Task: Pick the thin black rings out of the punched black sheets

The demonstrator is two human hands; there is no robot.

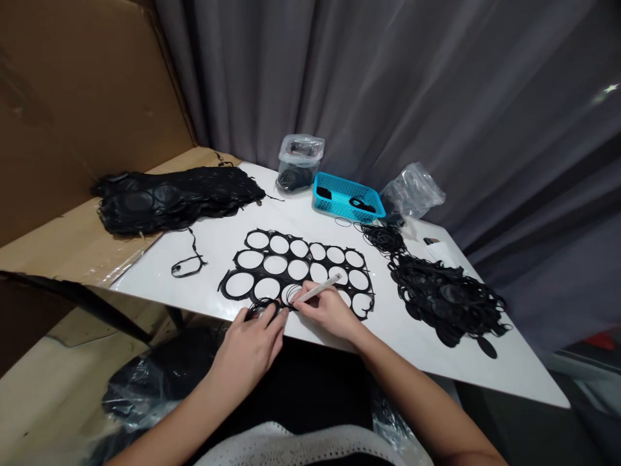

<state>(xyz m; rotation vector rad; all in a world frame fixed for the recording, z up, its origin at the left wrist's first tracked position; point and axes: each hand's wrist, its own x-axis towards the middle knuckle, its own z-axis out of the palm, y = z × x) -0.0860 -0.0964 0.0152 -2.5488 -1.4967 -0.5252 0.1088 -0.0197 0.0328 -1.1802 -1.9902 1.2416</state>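
A black sheet with rows of round holes point(286, 259) lies flat near the front edge of the white table. My left hand point(257, 336) is at its near edge, fingers closed on a bunch of thin black rings point(264, 309). My right hand point(327, 310) grips a slim white pen-like tool point(317, 288), pinched close to its lower end. The tip is over a hole in the front row, beside a few thin rings; whether it touches the sheet I cannot tell. Both hands are close together.
A pile of black discs and scraps point(449, 298) lies right, with a coil of thin rings point(385, 239) behind. At the back stand a blue basket point(349, 210) and clear plastic bags point(301, 155) point(414, 191). Stacked black sheets point(179, 197) lie left, near a loose scrap point(188, 266).
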